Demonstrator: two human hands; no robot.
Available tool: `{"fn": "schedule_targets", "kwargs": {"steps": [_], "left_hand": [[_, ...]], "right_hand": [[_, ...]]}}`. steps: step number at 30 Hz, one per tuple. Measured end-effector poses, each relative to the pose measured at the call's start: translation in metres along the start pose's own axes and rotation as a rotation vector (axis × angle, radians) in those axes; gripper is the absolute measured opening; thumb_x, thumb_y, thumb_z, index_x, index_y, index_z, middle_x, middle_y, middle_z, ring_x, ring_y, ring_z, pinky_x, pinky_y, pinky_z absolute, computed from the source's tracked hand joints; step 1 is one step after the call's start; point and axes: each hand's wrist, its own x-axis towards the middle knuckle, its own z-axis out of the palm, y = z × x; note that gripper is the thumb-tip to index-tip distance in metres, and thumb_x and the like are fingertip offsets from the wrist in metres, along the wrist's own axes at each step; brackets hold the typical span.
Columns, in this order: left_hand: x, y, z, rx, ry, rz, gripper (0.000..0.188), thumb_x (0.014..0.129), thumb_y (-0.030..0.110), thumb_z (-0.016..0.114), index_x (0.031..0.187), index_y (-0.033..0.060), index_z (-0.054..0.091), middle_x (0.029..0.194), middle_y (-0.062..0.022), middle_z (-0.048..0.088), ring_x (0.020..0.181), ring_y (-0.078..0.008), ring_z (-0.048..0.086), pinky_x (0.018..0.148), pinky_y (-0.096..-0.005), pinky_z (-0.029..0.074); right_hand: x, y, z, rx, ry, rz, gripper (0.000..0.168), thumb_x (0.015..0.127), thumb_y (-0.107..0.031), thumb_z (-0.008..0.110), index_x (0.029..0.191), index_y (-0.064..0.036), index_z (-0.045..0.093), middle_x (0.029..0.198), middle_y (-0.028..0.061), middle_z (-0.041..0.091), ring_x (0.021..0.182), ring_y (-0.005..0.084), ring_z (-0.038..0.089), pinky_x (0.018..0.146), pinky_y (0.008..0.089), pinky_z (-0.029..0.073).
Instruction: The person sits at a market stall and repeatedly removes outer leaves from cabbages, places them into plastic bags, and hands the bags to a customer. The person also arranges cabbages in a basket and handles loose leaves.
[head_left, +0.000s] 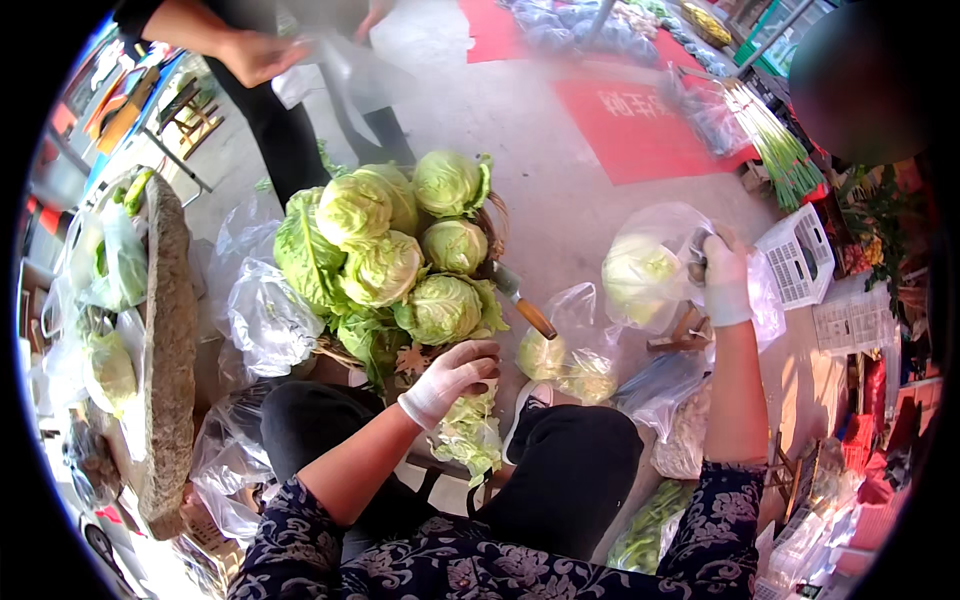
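Note:
My right hand (726, 279), in a pale glove, grips the neck of a clear plastic bag (664, 225), raised at arm's length. Inside that bag is a cabbage (637, 271). My left hand (452, 381), also gloved, is between my knees, close to the front of the wicker basket (341, 352). Its fingers are bent, and whether they hold anything is hidden. Loose cabbage leaves (471, 439) are just below it. Several green cabbages (381, 262) are heaped on the basket. A wooden-handled knife (529, 307) rests at the heap's right side, blade partly hidden.
Bagged cabbages (566, 364) sit on the ground right of the basket. Crumpled plastic bags (270, 319) lie to its left, beside a stone slab (171, 322). A person's hand (259, 58) is beyond the heap. A white crate (796, 256) and spring onions (776, 142) are at right.

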Motion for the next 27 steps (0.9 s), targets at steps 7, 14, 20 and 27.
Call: {"fn": "schedule_targets", "kwargs": {"steps": [7,14,20,27], "left_hand": [[-0.060,0.034,0.058,-0.072,-0.139,0.226,0.093,0.084,0.038,0.066,0.150,0.0207,0.002,0.150,-0.0213,0.017,0.130,-0.0288,0.036,0.090,-0.0392,0.046],[-0.186,0.032,0.022,-0.819,-0.383,0.618,0.100,0.074,0.069,0.058,0.148,0.0156,0.017,0.150,-0.0114,0.027,0.135,-0.0330,0.031,0.106,-0.0532,0.034],[-0.298,0.040,-0.097,-0.870,-0.046,1.096,0.082,0.085,0.063,0.050,0.146,0.0142,0.025,0.147,-0.0110,0.034,0.133,-0.0301,0.035,0.109,-0.0509,0.030],[-0.448,0.052,-0.225,-0.665,0.663,1.365,0.070,0.088,0.060,0.049,0.140,0.0142,0.039,0.139,-0.0067,0.046,0.127,-0.0289,0.044,0.106,-0.0505,0.034]], "right_hand": [[-0.116,-0.161,0.027,0.348,-0.062,-0.346,0.036,0.094,-0.031,0.047,0.119,-0.006,0.053,0.083,-0.0034,0.053,0.052,0.0028,0.039,0.043,0.0178,0.026],[-0.234,-0.243,0.182,0.544,-0.733,-0.283,0.029,0.100,-0.025,0.036,0.111,-0.004,0.054,0.072,-0.0014,0.049,0.050,0.0032,0.037,0.042,0.0189,0.027],[-0.340,-0.238,0.282,0.618,-1.214,-0.218,0.033,0.096,-0.021,0.041,0.118,0.002,0.048,0.091,0.0082,0.060,0.068,0.0183,0.059,0.057,0.0300,0.049],[-0.407,-0.194,0.407,0.250,-1.464,0.030,0.016,0.090,-0.006,0.046,0.097,0.001,0.058,0.080,0.0088,0.062,0.071,0.0192,0.062,0.070,0.0317,0.051]]}}
